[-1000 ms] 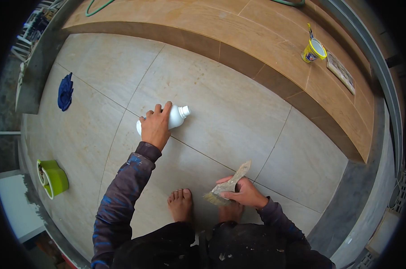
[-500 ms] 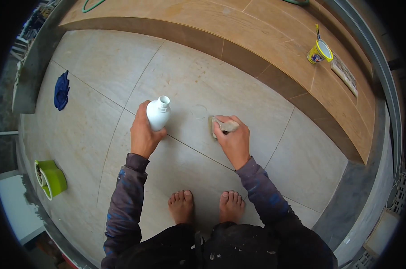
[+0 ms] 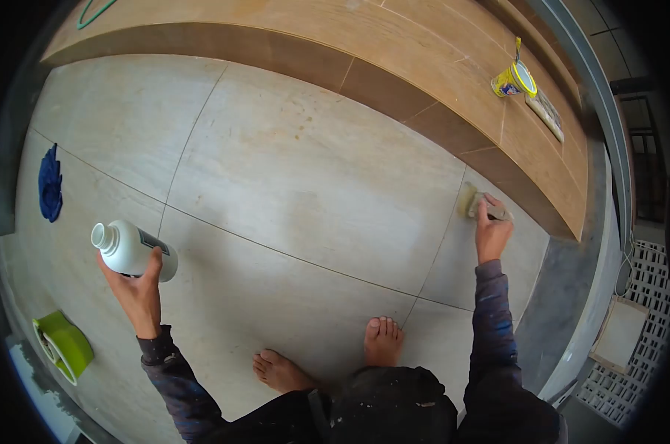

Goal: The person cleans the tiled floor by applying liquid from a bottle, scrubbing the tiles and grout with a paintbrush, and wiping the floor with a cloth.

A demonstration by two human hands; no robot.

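My left hand (image 3: 139, 292) is wrapped round a white bottle (image 3: 135, 250) that has no cap on its mouth and a dark label on its side. The bottle tilts to the upper left, above the floor tiles (image 3: 298, 237). At the right, my right hand (image 3: 492, 231) grips the handle of a wide brush (image 3: 484, 205). Its pale bristles point left and are over the tiles near a grout line; whether they touch is hard to tell.
A blue cloth (image 3: 51, 183) lies at the far left, above a green container (image 3: 65, 344). On the brown tiled step (image 3: 394, 55) stand a yellow tub (image 3: 514, 79) and a flat slab (image 3: 546, 117). A green hose (image 3: 91, 16) shows at the top left.
My left hand has carried the bottle left and tilted it leftward. My right hand has moved the brush far to the right. The pale ring on the tiles no longer shows. My left foot has shifted.
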